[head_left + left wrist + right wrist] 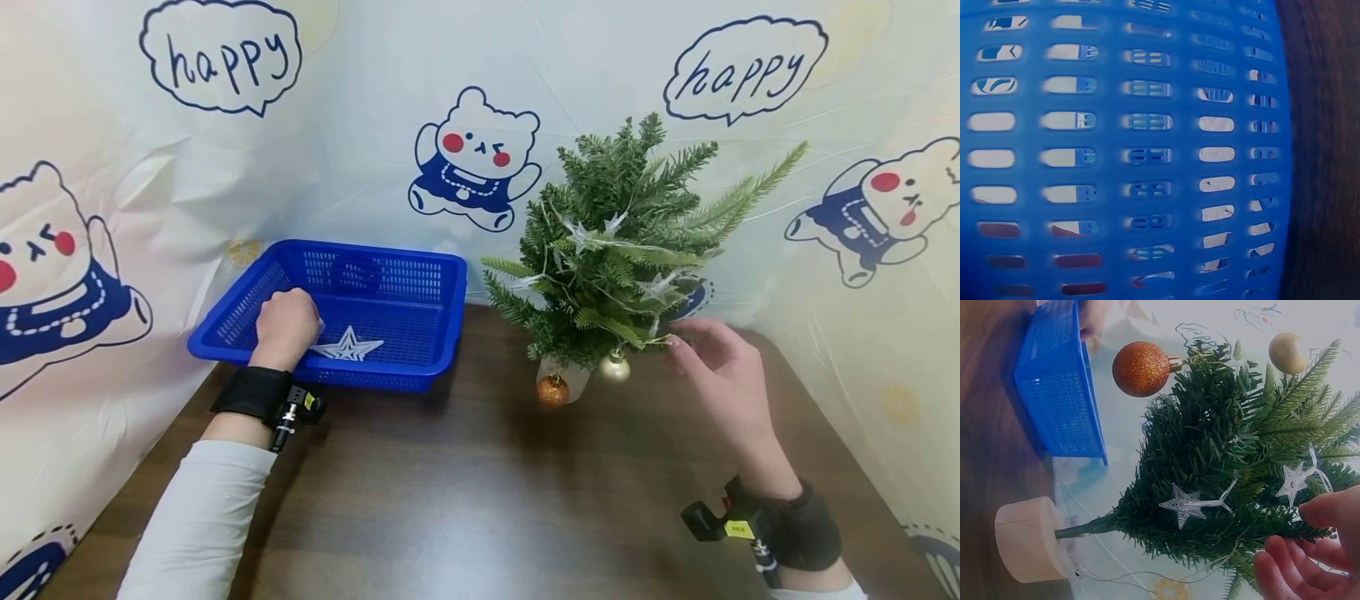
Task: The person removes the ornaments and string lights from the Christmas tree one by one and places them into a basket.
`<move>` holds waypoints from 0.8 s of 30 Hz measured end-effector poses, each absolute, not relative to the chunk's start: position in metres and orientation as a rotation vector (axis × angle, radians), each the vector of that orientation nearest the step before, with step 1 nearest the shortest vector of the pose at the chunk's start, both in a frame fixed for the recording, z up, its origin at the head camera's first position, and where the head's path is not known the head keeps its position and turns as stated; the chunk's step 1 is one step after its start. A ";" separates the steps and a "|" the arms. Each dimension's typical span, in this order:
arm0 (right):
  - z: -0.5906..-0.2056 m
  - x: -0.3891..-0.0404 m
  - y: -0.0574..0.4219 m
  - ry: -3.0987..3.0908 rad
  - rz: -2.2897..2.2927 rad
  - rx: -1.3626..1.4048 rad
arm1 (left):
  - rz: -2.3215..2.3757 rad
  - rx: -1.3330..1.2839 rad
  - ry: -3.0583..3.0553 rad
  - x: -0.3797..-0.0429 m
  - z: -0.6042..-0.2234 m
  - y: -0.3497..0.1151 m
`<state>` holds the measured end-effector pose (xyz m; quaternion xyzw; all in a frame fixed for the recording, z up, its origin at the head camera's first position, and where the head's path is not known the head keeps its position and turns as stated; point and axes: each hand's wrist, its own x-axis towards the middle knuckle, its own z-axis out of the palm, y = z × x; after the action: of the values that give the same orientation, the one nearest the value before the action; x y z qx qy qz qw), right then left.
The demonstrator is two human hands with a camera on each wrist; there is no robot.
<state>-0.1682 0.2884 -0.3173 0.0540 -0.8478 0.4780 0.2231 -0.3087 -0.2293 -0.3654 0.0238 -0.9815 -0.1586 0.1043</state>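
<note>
My left hand (pixel 288 323) is curled down inside the blue basket (pixel 442 333), its fingertips hidden; I cannot tell what it holds, though a pale bit shows at its edge. Right beside it in the basket lies a white star ornament (pixel 349 345). In the left wrist view only the slotted basket wall (pixel 1110 140) shows. My right hand (pixel 723 375) pinches the tip of a low branch (pixel 1272 528) on the small Christmas tree (pixel 615 250) between thumb and finger. A gold ball (pixel 615 367) and an orange glitter ball (pixel 552 390) hang low on the tree.
Clear star lights (pixel 1183 505) on a thin wire wrap the tree. Its round wooden base (pixel 1029 540) stands on the brown table (pixel 465 483). Behind rises a pale printed sheet (pixel 360 158) with bears and "happy" bubbles, closing in both sides.
</note>
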 end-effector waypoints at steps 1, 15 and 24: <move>-0.317 -0.168 0.288 -2.339 1.326 0.152 | -0.463 0.078 -2.893 -0.309 -0.366 -0.229; -0.316 -0.167 0.289 -2.374 1.291 0.124 | -0.623 -0.062 -2.739 -0.301 -0.359 -0.213; -0.314 -0.168 0.288 -2.374 1.283 0.137 | -0.803 -0.191 -2.529 -0.283 -0.347 -0.172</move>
<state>-0.1678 0.2876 -0.3139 0.0494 -0.8574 0.4635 0.2182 -0.2827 -0.1723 -0.3472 -0.0698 -0.9233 -0.2930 0.2384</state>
